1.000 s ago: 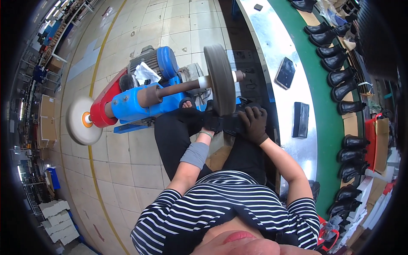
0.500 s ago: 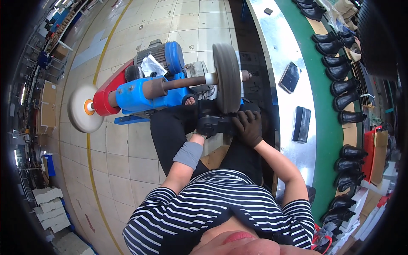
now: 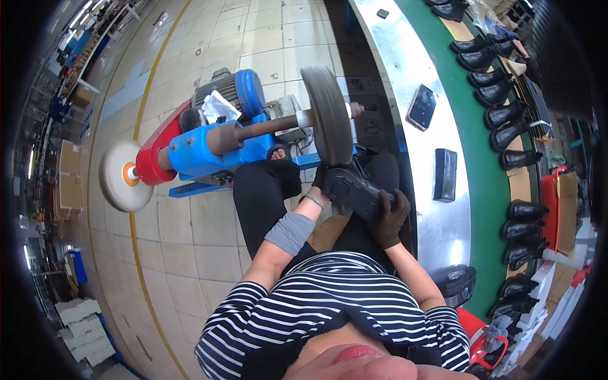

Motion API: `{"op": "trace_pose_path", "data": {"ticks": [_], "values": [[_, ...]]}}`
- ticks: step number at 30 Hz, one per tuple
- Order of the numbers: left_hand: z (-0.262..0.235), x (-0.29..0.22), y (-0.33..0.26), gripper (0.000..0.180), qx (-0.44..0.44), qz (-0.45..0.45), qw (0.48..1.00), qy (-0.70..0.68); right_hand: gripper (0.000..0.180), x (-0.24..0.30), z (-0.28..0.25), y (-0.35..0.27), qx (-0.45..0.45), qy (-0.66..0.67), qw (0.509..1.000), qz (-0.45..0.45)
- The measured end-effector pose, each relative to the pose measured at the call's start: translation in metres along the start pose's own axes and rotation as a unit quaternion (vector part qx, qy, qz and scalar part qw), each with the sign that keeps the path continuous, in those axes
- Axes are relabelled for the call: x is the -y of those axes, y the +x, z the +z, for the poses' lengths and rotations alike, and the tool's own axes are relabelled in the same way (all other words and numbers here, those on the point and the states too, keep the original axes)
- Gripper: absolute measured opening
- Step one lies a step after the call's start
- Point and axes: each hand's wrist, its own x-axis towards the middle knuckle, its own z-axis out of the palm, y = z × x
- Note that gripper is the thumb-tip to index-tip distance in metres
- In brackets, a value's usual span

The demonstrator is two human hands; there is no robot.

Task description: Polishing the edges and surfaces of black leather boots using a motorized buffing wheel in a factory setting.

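Gripping one end of a black shoe (image 3: pixel 362 195) with the right hand (image 3: pixel 387 220), gloved in dark brown, with fingers bent over it. Reaching behind the other end with the left hand (image 3: pixel 321 178), mostly hidden; cannot tell how far closed. Holding the shoe above the lap, sole-up with a round moulded disc showing, at the lower rim of a grey-brown wheel (image 3: pixel 328 120); cannot tell whether touching. Mounted on a rusty-looking shaft (image 3: pixel 269 128) through a smooth blue housing (image 3: pixel 193 152). To the right, on a shiny metal bench (image 3: pixel 437 234): a flat phone (image 3: pixel 421 107) and an oblong black block (image 3: pixel 445 175). Far left: a tan cardboard box (image 3: pixel 69 177), with marks too small to read.
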Motion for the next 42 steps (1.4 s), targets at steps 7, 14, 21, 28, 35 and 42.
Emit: {"op": "trace_pose_path", "data": {"ticks": [7, 14, 21, 28, 35, 42], "values": [[0.033, 0.030, -0.030, 0.027, 0.018, 0.185, 0.891, 0.415, 0.079, -0.014, -0.021, -0.017, -0.007, 0.067, 0.986, 0.152], [0.230, 0.087, -0.070, 0.048, 0.100, 0.119, 0.964, 0.215, 0.078, -0.064, -0.042, -0.019, -0.133, 0.389, 0.871, 0.270], [0.225, 0.091, -0.056, 0.059, 0.216, 0.077, 0.864, 0.449, 0.041, -0.237, -0.115, 0.048, -0.270, 0.804, 0.440, 0.295], [0.126, 0.107, -0.034, 0.050, 0.006, -0.118, 0.864, 0.490, 0.058, -0.510, -0.052, -0.077, -0.584, 0.581, 0.324, 0.464], [0.081, 0.065, -0.033, 0.038, -0.204, -0.135, 0.855, 0.457, 0.066, -0.500, 0.018, -0.002, -0.419, 0.706, 0.307, 0.482], [0.076, 0.071, 0.001, 0.037, -0.235, -0.143, 0.859, 0.432, 0.062, -0.595, -0.039, 0.024, -0.521, 0.558, 0.438, 0.475]]}}
